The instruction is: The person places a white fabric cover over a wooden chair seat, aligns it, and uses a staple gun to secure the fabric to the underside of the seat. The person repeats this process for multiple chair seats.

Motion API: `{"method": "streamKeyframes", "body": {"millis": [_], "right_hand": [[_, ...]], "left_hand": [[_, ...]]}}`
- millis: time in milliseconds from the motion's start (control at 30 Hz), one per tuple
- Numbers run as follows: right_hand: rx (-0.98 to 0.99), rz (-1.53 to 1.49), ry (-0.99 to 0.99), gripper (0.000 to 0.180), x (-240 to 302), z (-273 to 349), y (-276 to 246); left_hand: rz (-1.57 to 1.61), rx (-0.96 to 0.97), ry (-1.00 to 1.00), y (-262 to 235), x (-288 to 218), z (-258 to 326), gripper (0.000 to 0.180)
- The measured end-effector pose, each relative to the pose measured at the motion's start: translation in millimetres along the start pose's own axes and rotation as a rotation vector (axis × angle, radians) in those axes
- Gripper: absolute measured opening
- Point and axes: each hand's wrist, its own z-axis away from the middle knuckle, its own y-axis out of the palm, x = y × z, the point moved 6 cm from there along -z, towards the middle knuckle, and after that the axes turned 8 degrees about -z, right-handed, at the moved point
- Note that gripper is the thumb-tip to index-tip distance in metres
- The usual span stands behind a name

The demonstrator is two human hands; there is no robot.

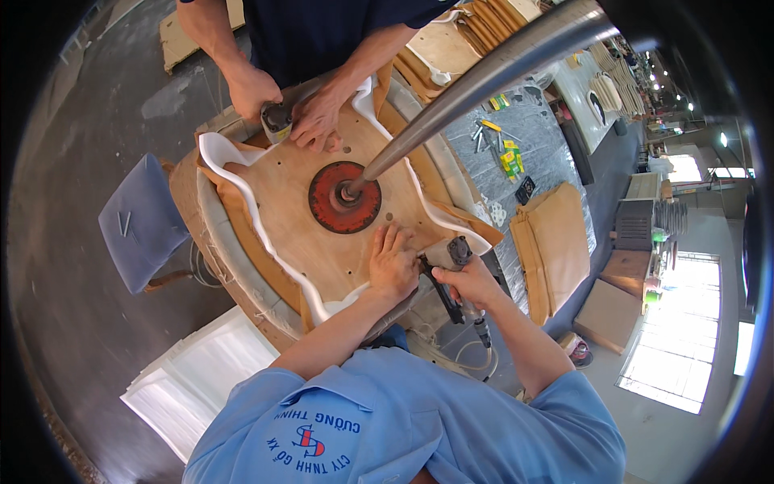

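My right hand (470,284) is wrapped round the grip of a pneumatic staple gun (448,256), its nose at the near right edge of a plywood seat panel (282,181). My left hand (393,262) lies open and flat on the panel's near side, left of the gun. White foam (266,234) and tan upholstery material (246,222) wrap up round the panel's wavy rim. A round red press plate (332,211) on a metal shaft (476,73) bears on the panel's middle. Across from me, a co-worker's hands (318,117) rest at the far edge with another staple gun (276,119).
A padded round stand (451,161) carries the panel. At left are a blue stool (145,218) with staple strips and a white foam stack (197,375). To the right, a work table (516,121) holds folded tan material (556,242), small packets and a phone (525,190). An air hose (486,347) trails below the gun.
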Motion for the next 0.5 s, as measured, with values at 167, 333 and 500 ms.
{"method": "streamKeyframes", "body": {"millis": [167,333,500], "right_hand": [[-0.056,0.124,0.019,0.026,7,-5,4],[-0.075,0.182,0.012,0.030,7,-4,2],[-0.007,0.119,-0.019,0.033,-4,2,6]], "left_hand": [[0.000,-0.036,0.025,-3,1,0,0.017],[-0.046,-0.045,0.058,-16,7,7,0.014],[-0.038,-0.031,0.014,-17,6,9,0.014]]}}
